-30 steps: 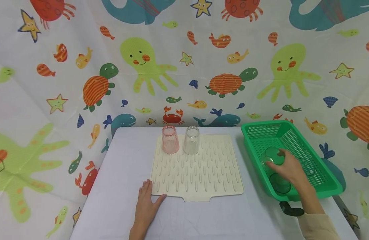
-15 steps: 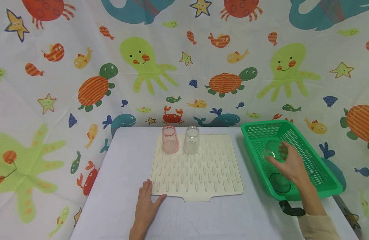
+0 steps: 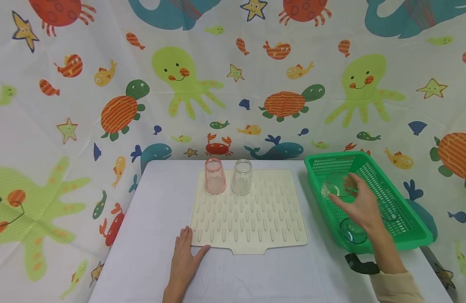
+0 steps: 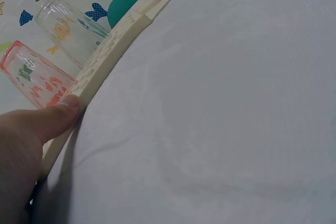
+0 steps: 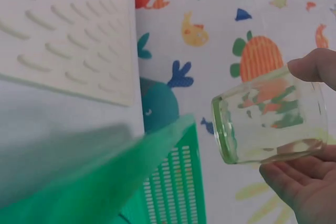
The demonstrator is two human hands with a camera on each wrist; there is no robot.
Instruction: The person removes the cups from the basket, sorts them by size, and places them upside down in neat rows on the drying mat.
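Leftward, compared with half a second before, the clear tumbler point(image 3: 334, 185) had moved with my right hand point(image 3: 359, 205), which pinched it between thumb and fingers above the green basket point(image 3: 422, 241). Another glass point(image 3: 353, 231) sat near the basket's near-left corner. My left hand point(image 3: 184, 261), fingers outstretched, touched the near-left corner of the cream mat point(image 3: 263, 223); a pink glass point(image 3: 215, 179) and a colourless glass point(image 3: 242, 180) stood toward its far edge.

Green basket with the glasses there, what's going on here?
A person's right hand holds a see-through glass over the green basket, and at least one basket glass sits inside. Their left hand rests at the near left corner of a ridged cream board. Toward the back of that board stand a pink glass and a colourless glass, side by side.
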